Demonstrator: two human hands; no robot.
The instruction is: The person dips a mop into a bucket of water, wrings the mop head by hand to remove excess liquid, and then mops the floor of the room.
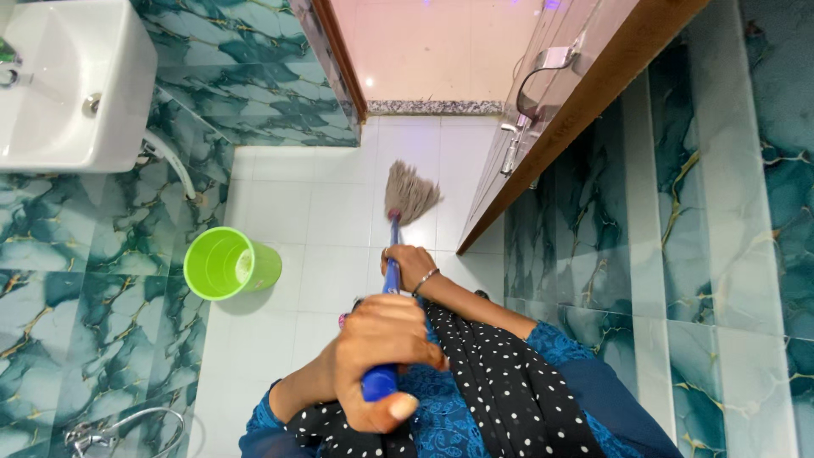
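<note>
A person's left hand (377, 360) closes in a firm grip around the blue top end of a mop handle (390, 280), while the right hand (409, 265), bangle at the wrist, clasps the shaft lower down. Beyond, the mop head (410, 192) rests on the white tiled floor (288, 187), near a green bucket (229, 263), a wall-mounted white sink (68, 85) and an open door (543, 110).

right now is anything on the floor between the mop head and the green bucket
Nothing visible does. The mop head rests on bare white floor tiles, and the green bucket stands apart to its left near the wall. Both hands, right hand and left hand, grip the blue handle.
</note>
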